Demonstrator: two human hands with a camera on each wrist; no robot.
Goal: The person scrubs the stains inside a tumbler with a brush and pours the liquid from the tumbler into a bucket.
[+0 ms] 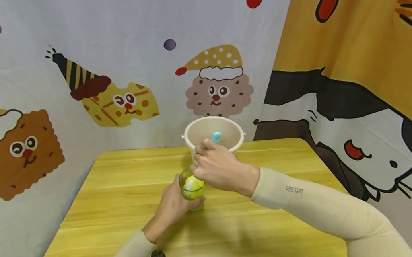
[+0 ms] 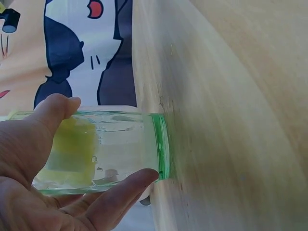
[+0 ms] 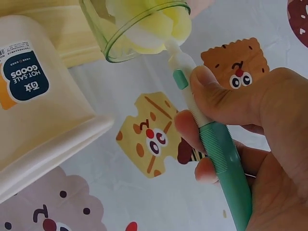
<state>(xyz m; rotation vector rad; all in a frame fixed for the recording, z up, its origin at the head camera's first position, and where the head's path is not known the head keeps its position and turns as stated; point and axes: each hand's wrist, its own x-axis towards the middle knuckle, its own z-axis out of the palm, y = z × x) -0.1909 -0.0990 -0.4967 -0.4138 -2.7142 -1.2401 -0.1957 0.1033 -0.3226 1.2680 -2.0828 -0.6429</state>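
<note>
A clear green-tinted drinking glass [image 2: 126,144] stands on the table, its green base right at the wood. My left hand [image 1: 175,200] holds it around the side, the thumb opposite the other fingers. Inside the glass sits the yellow and white sponge head of a cup brush [image 3: 226,159], partly showing above the rim. My right hand [image 1: 219,167] grips the brush's white and teal handle, with the thumb laid along it near the neck. In the head view only the teal handle end shows above this hand.
Just behind the hands stands a cream bucket [image 1: 232,131] at the back of the wood-grain table [image 1: 122,171]; a dark label shows on its side in the right wrist view. A cloth [image 1: 139,20] printed with cartoons hangs behind the table.
</note>
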